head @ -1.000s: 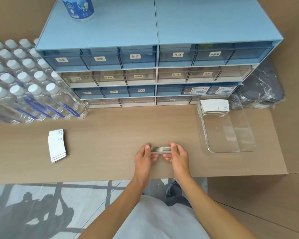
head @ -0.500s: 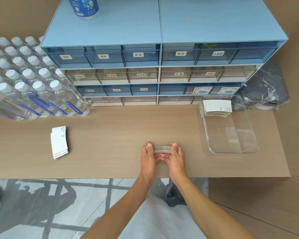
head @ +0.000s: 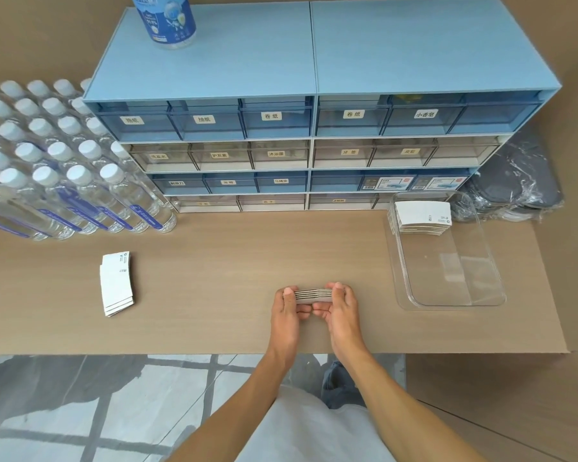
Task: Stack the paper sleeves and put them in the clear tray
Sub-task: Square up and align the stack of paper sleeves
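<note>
Both hands hold one small stack of white paper sleeves (head: pixel 313 294) on edge just above the table, near its front middle. My left hand (head: pixel 287 311) grips the stack's left end and my right hand (head: pixel 341 311) grips its right end. A second pile of paper sleeves (head: pixel 117 283) lies flat on the table at the left. The clear tray (head: pixel 447 295) sits at the right, apart from my hands, with a third stack of sleeves (head: pixel 421 216) resting in its far end.
A blue drawer cabinet (head: pixel 311 128) stands along the back with a bottle (head: pixel 163 18) on top. Several water bottles (head: pixel 64 175) crowd the back left. A plastic-wrapped grey bundle (head: pixel 514 188) lies behind the tray. The table's front edge runs just below my wrists.
The stack stays between both hands at the same spot on the table; my fingers have shifted slightly along its ends. The camera view has moved a little.
</note>
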`<state>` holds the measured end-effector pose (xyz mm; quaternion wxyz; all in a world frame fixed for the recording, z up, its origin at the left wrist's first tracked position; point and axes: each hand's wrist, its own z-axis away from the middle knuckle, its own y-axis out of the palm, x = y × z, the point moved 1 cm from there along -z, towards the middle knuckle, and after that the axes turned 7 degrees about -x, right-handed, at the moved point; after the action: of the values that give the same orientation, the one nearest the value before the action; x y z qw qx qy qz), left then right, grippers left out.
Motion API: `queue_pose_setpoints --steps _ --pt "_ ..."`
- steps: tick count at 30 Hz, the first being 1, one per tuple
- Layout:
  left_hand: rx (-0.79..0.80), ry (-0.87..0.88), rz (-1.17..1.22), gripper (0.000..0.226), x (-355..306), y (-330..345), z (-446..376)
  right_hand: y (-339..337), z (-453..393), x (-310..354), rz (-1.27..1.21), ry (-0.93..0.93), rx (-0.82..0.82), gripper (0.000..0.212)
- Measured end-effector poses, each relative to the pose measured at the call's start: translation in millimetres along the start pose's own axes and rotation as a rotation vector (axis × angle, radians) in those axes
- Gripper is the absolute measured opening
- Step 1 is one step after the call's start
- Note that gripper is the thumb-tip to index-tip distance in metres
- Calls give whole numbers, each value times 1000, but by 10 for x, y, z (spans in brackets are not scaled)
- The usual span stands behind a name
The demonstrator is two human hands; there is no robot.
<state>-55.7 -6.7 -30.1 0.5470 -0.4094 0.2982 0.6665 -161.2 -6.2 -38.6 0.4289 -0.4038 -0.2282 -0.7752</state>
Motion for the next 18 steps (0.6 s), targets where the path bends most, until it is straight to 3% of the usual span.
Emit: queue_pose_setpoints --steps 12,16,18 --pt "81 -71 -30 31 -64 -85 -62 -16 -33 -19 39 -7 2 34" --pt "193 -66 -104 27 -89 -201 -16 -64 5 12 1 29 80 26" --pt "170 -36 -153 30 -94 -299 -27 -98 65 18 34 18 152 26"
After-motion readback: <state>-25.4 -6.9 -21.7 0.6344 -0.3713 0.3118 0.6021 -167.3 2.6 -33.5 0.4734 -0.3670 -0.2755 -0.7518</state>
